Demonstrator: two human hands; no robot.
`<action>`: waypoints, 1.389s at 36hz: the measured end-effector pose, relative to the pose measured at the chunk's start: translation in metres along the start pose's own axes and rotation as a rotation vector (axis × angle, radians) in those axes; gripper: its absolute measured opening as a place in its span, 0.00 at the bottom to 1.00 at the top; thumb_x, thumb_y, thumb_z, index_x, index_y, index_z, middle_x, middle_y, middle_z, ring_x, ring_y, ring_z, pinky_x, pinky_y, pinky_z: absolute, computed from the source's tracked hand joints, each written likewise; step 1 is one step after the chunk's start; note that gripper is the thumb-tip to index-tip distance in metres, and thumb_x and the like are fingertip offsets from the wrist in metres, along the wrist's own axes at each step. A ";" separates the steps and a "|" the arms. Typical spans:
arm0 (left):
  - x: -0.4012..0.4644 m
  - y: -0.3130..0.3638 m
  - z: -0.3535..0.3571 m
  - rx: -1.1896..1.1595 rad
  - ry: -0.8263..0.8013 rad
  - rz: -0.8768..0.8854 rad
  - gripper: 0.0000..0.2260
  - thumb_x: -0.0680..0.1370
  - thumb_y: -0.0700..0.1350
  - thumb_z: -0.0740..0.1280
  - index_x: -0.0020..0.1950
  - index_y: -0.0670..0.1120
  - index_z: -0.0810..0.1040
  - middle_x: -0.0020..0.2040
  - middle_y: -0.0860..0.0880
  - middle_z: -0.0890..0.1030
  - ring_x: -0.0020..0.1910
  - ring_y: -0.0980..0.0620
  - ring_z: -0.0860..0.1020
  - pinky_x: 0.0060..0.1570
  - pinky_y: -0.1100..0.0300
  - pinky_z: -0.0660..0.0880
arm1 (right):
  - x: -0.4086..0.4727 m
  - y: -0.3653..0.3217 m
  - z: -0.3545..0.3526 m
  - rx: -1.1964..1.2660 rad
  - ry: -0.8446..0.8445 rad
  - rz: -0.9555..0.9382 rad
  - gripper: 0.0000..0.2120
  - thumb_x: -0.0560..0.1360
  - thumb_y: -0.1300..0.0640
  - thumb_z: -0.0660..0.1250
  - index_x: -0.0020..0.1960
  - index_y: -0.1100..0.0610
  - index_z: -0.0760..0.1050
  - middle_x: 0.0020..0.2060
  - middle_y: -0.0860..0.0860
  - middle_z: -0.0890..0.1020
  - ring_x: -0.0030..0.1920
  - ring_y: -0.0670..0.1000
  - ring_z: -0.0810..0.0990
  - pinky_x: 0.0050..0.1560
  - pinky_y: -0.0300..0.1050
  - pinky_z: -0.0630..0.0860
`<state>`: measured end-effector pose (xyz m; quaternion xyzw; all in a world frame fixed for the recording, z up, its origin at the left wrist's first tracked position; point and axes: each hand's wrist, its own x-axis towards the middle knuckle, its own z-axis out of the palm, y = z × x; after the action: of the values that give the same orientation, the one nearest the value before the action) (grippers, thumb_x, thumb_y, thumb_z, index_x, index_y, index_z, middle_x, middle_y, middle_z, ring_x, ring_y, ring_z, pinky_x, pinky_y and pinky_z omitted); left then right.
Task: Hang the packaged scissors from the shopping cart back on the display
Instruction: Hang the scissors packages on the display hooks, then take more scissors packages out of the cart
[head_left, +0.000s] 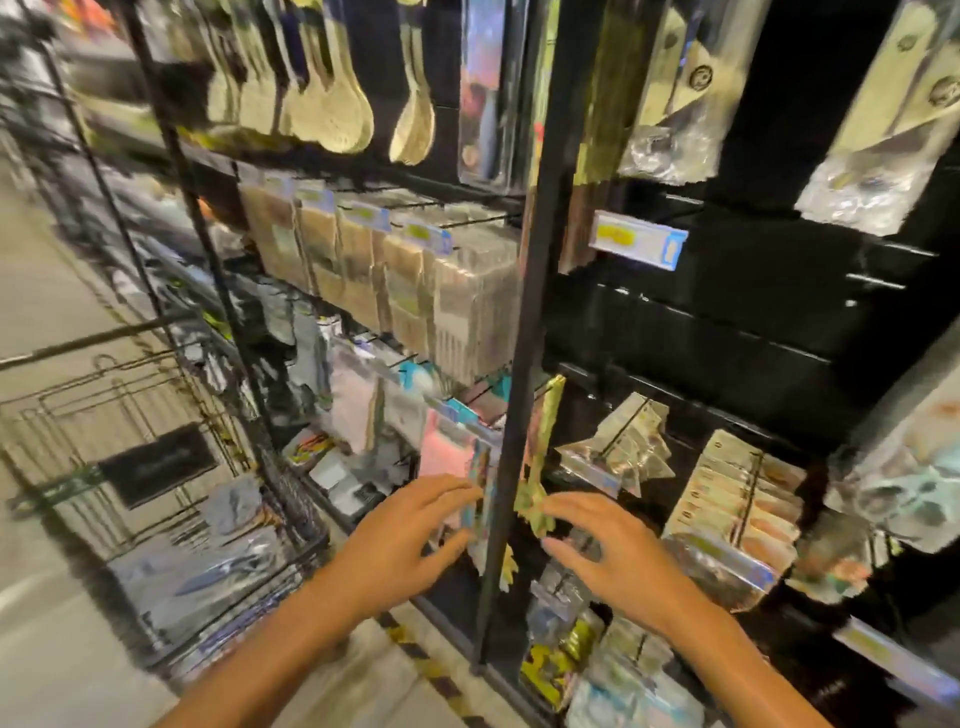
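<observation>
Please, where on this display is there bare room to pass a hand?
Bare black panel lies right of the vertical black post, below the yellow price tag. It is crowded lower, where the left hand and right hand reach among hanging packets.

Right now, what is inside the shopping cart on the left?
Inside the wire cart lie clear plastic packets; one seems to show a blue-handled tool. Blur hides details, and whatever lies beneath them is covered.

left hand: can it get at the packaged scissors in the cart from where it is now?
Probably yes. The left hand is up at the display, fingers on a hanging pack, but the packaged scissors lie in the shopping cart below-left, with nothing visible between. Blur hides the details.
</observation>
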<state>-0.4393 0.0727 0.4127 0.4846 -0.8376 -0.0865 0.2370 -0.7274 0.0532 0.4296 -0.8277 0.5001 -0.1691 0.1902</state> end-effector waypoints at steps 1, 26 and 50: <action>-0.014 -0.011 -0.004 -0.002 -0.003 -0.033 0.22 0.83 0.59 0.58 0.76 0.55 0.69 0.74 0.57 0.70 0.73 0.59 0.66 0.71 0.71 0.57 | 0.008 -0.009 0.010 -0.004 -0.028 -0.007 0.21 0.80 0.40 0.64 0.72 0.40 0.71 0.69 0.33 0.69 0.71 0.35 0.65 0.74 0.38 0.65; -0.272 -0.180 0.019 -0.141 0.019 -0.814 0.26 0.79 0.70 0.50 0.76 0.65 0.64 0.71 0.67 0.67 0.69 0.65 0.66 0.63 0.77 0.57 | 0.149 -0.123 0.259 -0.005 -0.751 -0.182 0.43 0.68 0.19 0.48 0.75 0.41 0.66 0.72 0.39 0.70 0.72 0.42 0.67 0.71 0.43 0.68; -0.212 -0.288 0.005 -0.078 -0.015 -1.307 0.27 0.82 0.62 0.58 0.78 0.54 0.64 0.77 0.53 0.68 0.75 0.53 0.65 0.68 0.68 0.56 | 0.375 -0.137 0.350 -0.028 -0.968 -0.426 0.27 0.80 0.41 0.63 0.77 0.49 0.66 0.73 0.48 0.71 0.73 0.49 0.69 0.71 0.41 0.64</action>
<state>-0.1310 0.1044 0.2345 0.8843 -0.3684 -0.2463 0.1473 -0.2921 -0.1717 0.2254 -0.8969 0.1781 0.2042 0.3495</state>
